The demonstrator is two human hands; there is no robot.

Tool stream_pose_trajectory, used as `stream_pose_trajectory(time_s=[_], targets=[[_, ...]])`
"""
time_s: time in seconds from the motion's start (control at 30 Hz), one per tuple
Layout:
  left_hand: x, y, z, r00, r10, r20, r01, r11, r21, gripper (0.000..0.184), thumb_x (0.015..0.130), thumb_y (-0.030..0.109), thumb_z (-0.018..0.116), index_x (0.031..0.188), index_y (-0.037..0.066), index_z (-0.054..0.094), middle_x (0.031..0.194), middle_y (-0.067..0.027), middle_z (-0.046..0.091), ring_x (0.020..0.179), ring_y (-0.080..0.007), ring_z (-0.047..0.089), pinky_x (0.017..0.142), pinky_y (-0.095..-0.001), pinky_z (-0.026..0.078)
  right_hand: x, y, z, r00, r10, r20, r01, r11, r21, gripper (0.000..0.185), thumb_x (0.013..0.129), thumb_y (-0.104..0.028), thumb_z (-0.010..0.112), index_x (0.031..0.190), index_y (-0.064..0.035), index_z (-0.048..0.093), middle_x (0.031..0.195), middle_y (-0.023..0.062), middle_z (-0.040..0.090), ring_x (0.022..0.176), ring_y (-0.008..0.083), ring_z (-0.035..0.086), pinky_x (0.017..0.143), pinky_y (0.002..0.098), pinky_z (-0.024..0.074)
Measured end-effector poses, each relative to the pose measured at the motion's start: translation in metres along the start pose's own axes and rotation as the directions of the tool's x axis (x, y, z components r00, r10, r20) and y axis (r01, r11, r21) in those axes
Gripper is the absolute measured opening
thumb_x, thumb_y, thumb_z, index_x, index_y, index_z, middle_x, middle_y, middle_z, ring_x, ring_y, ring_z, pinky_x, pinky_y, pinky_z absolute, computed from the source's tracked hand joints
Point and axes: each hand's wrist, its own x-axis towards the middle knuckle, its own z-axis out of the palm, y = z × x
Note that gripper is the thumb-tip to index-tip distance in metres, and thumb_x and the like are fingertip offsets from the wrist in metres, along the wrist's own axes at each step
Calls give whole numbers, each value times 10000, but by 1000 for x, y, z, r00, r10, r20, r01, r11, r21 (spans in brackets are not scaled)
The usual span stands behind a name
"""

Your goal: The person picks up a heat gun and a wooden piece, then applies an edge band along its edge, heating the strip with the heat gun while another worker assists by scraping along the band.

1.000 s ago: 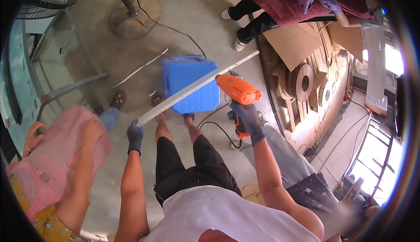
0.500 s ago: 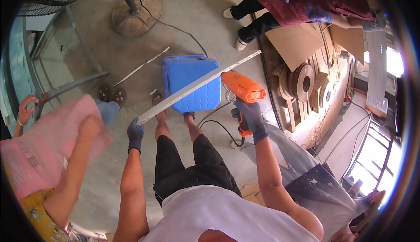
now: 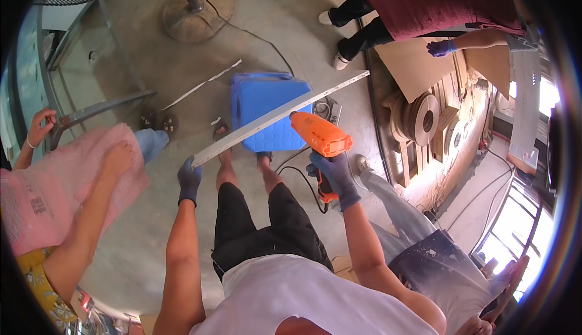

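Relative to half a second earlier, the orange power tool (image 3: 321,134) is displaced along the white strip (image 3: 260,126) toward its held end. One co-worker's purple-gloved hand (image 3: 441,48) is now clear of the maroon apron (image 3: 436,8) and extended over a cardboard sheet (image 3: 415,65).

From where I stand, the operator works with two dark-gloved hands. Right hand (image 3: 335,176): wrapped around the tool's handle, grasping it firmly. Left hand (image 3: 189,179): grasping the near end of the strip. The strip extends diagonally from this grip, forward and to the operator's right, and passes above the blue plastic stool (image 3: 260,96); whether the two touch, I cannot tell. The tool's nose is positioned just beside the strip's near edge; contact cannot be confirmed.

A black cable (image 3: 303,177) loops behind the tool. One thin white band (image 3: 203,85) lies on the floor (image 3: 267,2), left of the stool. At the operator's left, another person's bare hand (image 3: 121,156) rests on pink material (image 3: 79,177).
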Motion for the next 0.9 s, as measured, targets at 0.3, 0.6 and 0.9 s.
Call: stream_pose_trajectory(time_s=[0.3,0.6,0.9], targets=[[0,1,1,1000,-16,-5,16,999,-28,427,814,206,638,1196,18,668,1089,-234,694,1028,-386,673,889,-436,536,-11,2,25,1000,-4,3,4,995,98,271,888,-103,697,1122,14,628,883,53,684,717,136,687,653,299,588],[-1,1,0,1000,6,-14,-6,1000,-26,420,830,190,647,1210,12,661,1101,-233,694,1040,-367,680,901,-425,538,-11,18,37,997,40,66,-44,998,45,282,880,-84,692,1134,7,610,895,39,672,692,124,665,640,294,572],[-4,-19,16,1000,8,8,-7,993,-116,428,847,141,645,1250,-5,636,1053,-245,709,966,-332,714,842,-393,554,-8,29,44,994,5,113,-9,1000,30,321,879,-70,680,1179,-11,583,907,28,650,740,127,667,653,303,575]])
